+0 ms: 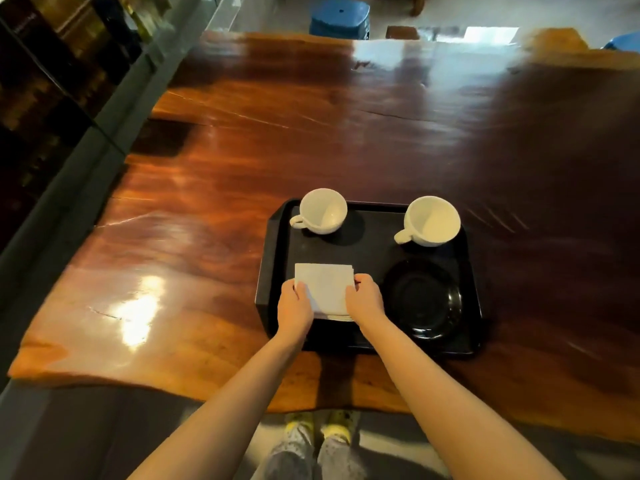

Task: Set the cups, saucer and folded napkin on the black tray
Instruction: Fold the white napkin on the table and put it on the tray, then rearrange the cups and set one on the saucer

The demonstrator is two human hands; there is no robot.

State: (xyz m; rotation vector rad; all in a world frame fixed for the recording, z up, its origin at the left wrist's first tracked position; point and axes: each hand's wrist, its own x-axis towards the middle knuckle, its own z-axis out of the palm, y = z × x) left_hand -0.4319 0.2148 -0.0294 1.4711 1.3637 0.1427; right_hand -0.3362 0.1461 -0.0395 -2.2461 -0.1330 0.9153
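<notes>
A black tray (374,249) lies on the wooden table near its front edge. Two white cups stand on it: one cup (322,211) at the back left, the other cup (431,221) at the back right, handles pointing left. A black saucer (424,299) sits at the tray's front right. A white folded napkin (325,287) lies on the front left part of the tray. My left hand (294,308) grips its left edge and my right hand (365,297) grips its right edge.
The glossy wooden table (242,174) stretches far back and to the left. A blue stool (339,19) stands beyond the far edge. A dark cabinet and grey ledge run along the left side. My feet show below the table's front edge.
</notes>
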